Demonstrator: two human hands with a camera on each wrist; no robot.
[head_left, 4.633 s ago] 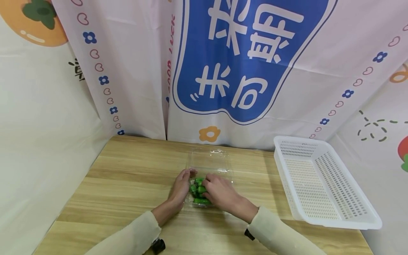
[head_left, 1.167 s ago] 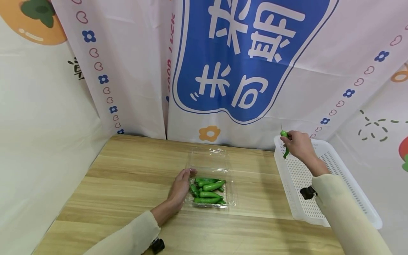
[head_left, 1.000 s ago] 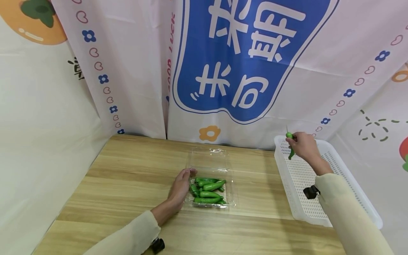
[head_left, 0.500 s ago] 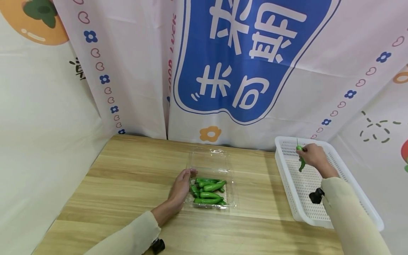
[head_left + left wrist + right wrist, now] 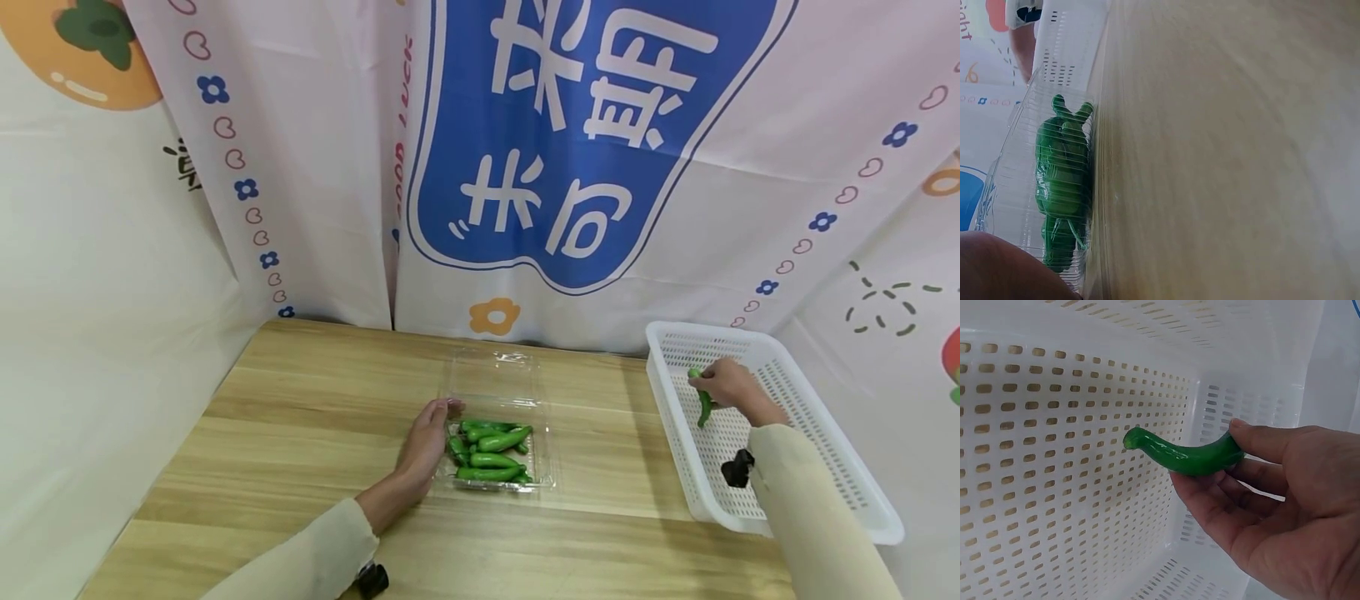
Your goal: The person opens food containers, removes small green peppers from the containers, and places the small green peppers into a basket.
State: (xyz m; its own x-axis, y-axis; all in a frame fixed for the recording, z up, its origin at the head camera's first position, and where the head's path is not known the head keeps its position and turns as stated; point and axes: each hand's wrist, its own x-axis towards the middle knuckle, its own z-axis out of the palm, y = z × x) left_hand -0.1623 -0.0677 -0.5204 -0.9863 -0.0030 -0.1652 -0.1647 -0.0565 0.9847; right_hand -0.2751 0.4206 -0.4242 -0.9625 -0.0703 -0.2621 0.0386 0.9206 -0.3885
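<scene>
My right hand (image 5: 735,389) pinches a green chili pepper (image 5: 1188,457) between thumb and fingers, down inside a white perforated plastic basket (image 5: 671,450). In the right wrist view the pepper curves out past the fingertips, over the slotted basket floor. My left hand (image 5: 426,440) rests against the left side of a clear plastic clamshell box (image 5: 549,454), fingers along its wall. Several green chili peppers (image 5: 495,458) lie in that box, whose transparent lid (image 5: 491,371) is folded back. In the left wrist view, the peppers (image 5: 1063,169) show through the ribbed wall, with part of the left hand (image 5: 1007,269) at the lower corner.
A wood-grain table (image 5: 300,417) carries both containers, with the basket at the right end. Printed white cloth (image 5: 330,167) hangs behind and along both sides. Small black devices (image 5: 371,577) are strapped at the wrists.
The right hand has left the clamshell box with a pepper, moved right to the basket and lowered the pepper into it. The left hand has stayed at the box.
</scene>
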